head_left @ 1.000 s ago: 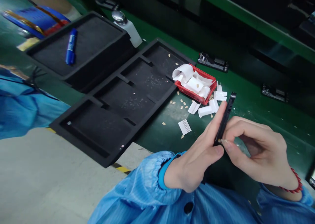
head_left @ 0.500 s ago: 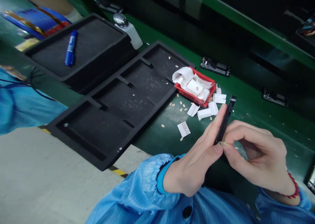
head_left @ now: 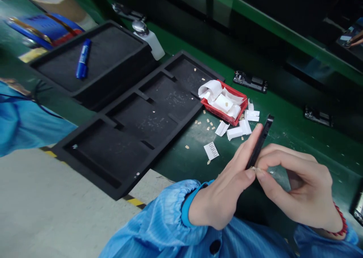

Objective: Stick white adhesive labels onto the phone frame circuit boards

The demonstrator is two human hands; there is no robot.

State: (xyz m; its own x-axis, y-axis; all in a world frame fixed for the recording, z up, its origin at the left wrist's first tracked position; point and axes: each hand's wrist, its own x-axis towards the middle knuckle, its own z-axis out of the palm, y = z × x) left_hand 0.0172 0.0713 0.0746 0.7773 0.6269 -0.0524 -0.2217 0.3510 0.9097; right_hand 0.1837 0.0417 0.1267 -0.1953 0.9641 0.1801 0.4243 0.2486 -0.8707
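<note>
My left hand (head_left: pixel 227 190) is closed round a thin black phone body (head_left: pixel 260 141), seen edge-on and tilted upright. Against its lower end, my right hand (head_left: pixel 297 186) pinches a tiny beige piece (head_left: pixel 253 168) between thumb and forefinger, right beside my left thumb tip. The face of the phone body turned to the right is mostly hidden by my right fingers. On the green bench just left of my hands lies a white label sheet (head_left: pixel 211 151). Beyond it are curled white paper scraps (head_left: pixel 235 132) and several small beige bits (head_left: pixel 187 147).
A red tray (head_left: pixel 219 114) holds white paper scraps. Left of it lies a black compartment tray (head_left: pixel 136 133), then a black box (head_left: pixel 113 53) with a blue marker (head_left: pixel 83 59). Phone boards (head_left: pixel 250 81) line the back. A co-worker's blue sleeve (head_left: pixel 34 118) is at left.
The whole view has shifted slightly, so things sit a little lower. My hands keep nearly the same hold, with the fingertips still meeting at the phone body's lower end.
</note>
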